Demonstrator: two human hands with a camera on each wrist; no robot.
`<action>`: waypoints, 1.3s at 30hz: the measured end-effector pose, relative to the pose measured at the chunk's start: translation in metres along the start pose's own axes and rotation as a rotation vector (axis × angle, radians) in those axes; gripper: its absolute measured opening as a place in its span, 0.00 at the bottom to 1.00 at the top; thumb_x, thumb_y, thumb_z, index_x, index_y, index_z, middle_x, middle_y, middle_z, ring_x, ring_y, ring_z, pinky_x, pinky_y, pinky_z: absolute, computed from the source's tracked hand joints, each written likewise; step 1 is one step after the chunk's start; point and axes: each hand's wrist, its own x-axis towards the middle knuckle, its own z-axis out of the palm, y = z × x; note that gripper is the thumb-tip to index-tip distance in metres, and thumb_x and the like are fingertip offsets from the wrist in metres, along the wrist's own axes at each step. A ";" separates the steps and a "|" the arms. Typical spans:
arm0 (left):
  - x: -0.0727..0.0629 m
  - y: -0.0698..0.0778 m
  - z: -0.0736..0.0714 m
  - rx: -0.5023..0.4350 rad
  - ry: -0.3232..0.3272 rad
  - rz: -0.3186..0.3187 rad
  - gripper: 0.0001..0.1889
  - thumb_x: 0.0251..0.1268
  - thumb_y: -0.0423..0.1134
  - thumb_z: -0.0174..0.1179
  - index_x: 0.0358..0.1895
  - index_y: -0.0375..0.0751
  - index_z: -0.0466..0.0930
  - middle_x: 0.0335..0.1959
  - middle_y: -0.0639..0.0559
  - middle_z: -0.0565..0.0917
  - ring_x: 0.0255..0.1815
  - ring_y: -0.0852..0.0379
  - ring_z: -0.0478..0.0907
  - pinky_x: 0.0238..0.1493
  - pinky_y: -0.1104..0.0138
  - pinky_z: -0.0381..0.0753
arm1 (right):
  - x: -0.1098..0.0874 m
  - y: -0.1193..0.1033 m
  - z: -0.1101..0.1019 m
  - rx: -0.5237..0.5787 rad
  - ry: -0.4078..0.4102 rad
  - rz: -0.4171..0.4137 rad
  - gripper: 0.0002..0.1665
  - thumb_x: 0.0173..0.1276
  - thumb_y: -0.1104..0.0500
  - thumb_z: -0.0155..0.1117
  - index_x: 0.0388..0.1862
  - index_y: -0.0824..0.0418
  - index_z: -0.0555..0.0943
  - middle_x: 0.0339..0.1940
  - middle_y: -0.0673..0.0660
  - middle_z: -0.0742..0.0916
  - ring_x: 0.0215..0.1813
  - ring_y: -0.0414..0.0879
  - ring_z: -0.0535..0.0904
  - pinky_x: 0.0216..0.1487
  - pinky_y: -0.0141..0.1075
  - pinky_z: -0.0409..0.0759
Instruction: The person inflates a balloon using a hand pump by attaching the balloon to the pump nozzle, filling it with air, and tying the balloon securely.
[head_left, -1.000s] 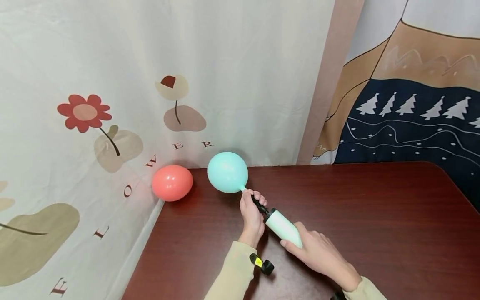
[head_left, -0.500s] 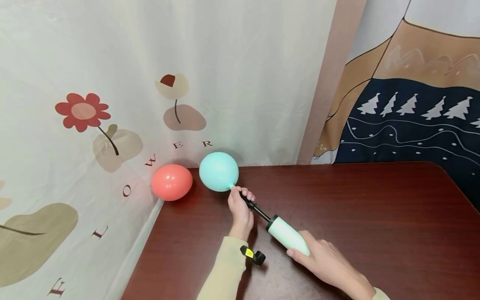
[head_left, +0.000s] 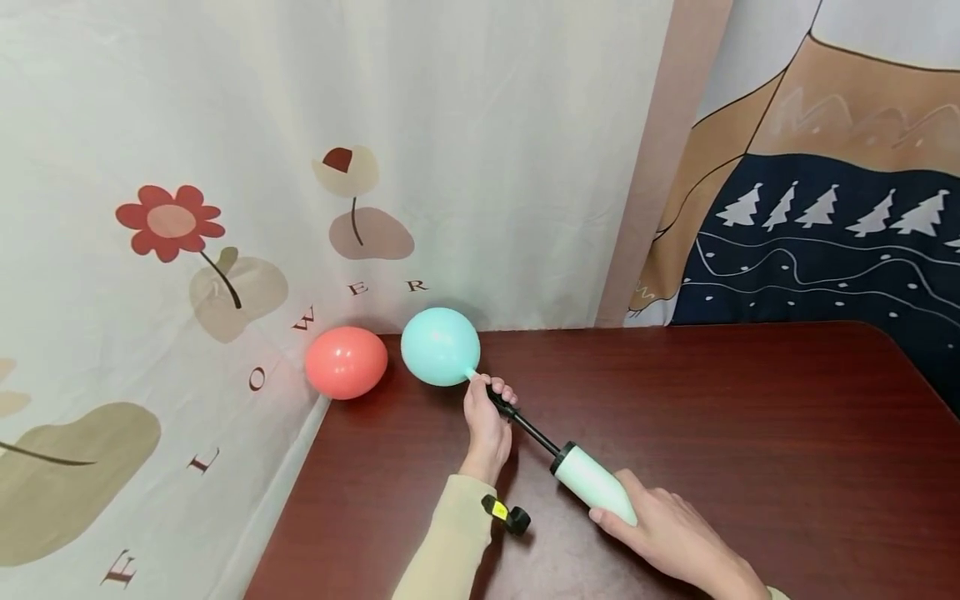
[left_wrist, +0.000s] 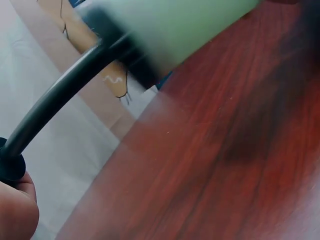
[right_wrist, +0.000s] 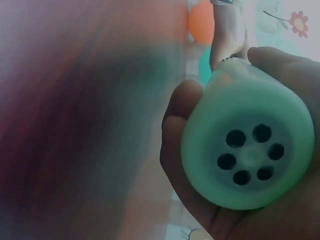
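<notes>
A pale green balloon pump (head_left: 596, 483) slants across the middle of the head view, its black rod (head_left: 536, 435) drawn out of the barrel. My left hand (head_left: 487, 425) grips the pump's black front end and the neck of an inflated light blue balloon (head_left: 440, 346), which covers the nozzle tip. The barrel's lower end is held by my right hand (head_left: 667, 529), thumb on the near side. In the right wrist view, fingers (right_wrist: 175, 135) wrap the barrel's holed end cap (right_wrist: 250, 155). The left wrist view shows the bare rod (left_wrist: 60, 95) beside the blurred barrel (left_wrist: 195, 30).
An inflated red balloon (head_left: 347, 362) lies at the table's back left corner, left of the blue one. The dark red wooden table (head_left: 750, 417) meets a printed white curtain (head_left: 510, 167) behind and to the left. A black wrist camera (head_left: 516, 521) sits on the left sleeve.
The right hand has pulled the barrel down and right, so more rod shows between barrel and left hand. The left hand and blue balloon shifted left, then stayed nearly in place.
</notes>
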 end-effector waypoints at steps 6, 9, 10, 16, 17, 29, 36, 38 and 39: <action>-0.011 -0.010 0.005 -0.005 -0.015 -0.014 0.16 0.88 0.45 0.38 0.35 0.45 0.64 0.26 0.54 0.68 0.24 0.59 0.67 0.30 0.70 0.70 | 0.013 -0.013 0.004 -0.025 0.054 -0.024 0.30 0.70 0.32 0.65 0.52 0.54 0.77 0.21 0.43 0.74 0.22 0.38 0.68 0.23 0.34 0.67; -0.016 -0.014 0.007 -0.007 -0.021 -0.018 0.16 0.89 0.45 0.38 0.35 0.46 0.64 0.26 0.54 0.68 0.24 0.59 0.67 0.31 0.69 0.70 | 0.021 -0.019 0.005 -0.026 0.072 -0.026 0.28 0.70 0.34 0.66 0.51 0.55 0.77 0.21 0.44 0.74 0.21 0.39 0.69 0.23 0.35 0.67; -0.017 -0.015 0.008 -0.007 -0.023 -0.022 0.16 0.88 0.45 0.38 0.35 0.46 0.64 0.26 0.54 0.68 0.24 0.59 0.67 0.31 0.69 0.70 | 0.024 -0.020 0.006 -0.024 0.076 -0.027 0.28 0.70 0.34 0.66 0.51 0.55 0.77 0.21 0.45 0.75 0.21 0.39 0.69 0.22 0.36 0.68; -0.022 -0.024 0.009 0.022 -0.020 -0.051 0.15 0.88 0.45 0.38 0.35 0.46 0.64 0.26 0.55 0.68 0.24 0.59 0.67 0.31 0.69 0.70 | 0.036 -0.023 0.010 -0.014 0.092 -0.031 0.27 0.70 0.35 0.67 0.51 0.56 0.78 0.23 0.47 0.77 0.21 0.41 0.70 0.23 0.38 0.70; -0.022 -0.024 0.008 0.028 -0.019 -0.055 0.15 0.88 0.45 0.38 0.35 0.46 0.64 0.26 0.55 0.69 0.24 0.59 0.67 0.31 0.69 0.70 | 0.037 -0.024 0.011 -0.010 0.093 -0.030 0.28 0.70 0.35 0.67 0.51 0.56 0.78 0.23 0.47 0.77 0.22 0.41 0.71 0.23 0.38 0.70; -0.012 -0.017 0.003 0.090 0.062 -0.046 0.15 0.88 0.45 0.40 0.36 0.44 0.67 0.26 0.55 0.73 0.26 0.59 0.73 0.31 0.69 0.74 | 0.039 -0.028 0.022 0.010 0.121 -0.015 0.33 0.69 0.34 0.67 0.58 0.58 0.79 0.28 0.49 0.82 0.24 0.41 0.74 0.27 0.40 0.73; 0.005 -0.009 -0.002 0.061 0.125 0.035 0.16 0.85 0.39 0.40 0.32 0.43 0.67 0.22 0.54 0.73 0.21 0.60 0.72 0.26 0.71 0.74 | 0.029 -0.023 0.018 0.017 0.075 -0.008 0.34 0.69 0.32 0.66 0.59 0.57 0.79 0.29 0.48 0.83 0.24 0.39 0.73 0.26 0.38 0.72; 0.011 -0.005 -0.005 0.080 0.144 0.080 0.15 0.84 0.37 0.40 0.31 0.43 0.67 0.22 0.54 0.73 0.20 0.60 0.72 0.25 0.72 0.73 | 0.024 -0.019 0.017 0.014 0.047 -0.002 0.34 0.69 0.32 0.65 0.59 0.56 0.79 0.29 0.47 0.82 0.24 0.39 0.72 0.26 0.37 0.71; 0.013 -0.004 -0.007 0.100 0.144 0.095 0.15 0.84 0.37 0.40 0.32 0.43 0.67 0.23 0.54 0.73 0.21 0.60 0.72 0.26 0.72 0.73 | 0.022 -0.018 0.016 0.014 0.038 -0.002 0.34 0.70 0.32 0.65 0.59 0.56 0.79 0.29 0.46 0.82 0.24 0.38 0.71 0.26 0.37 0.70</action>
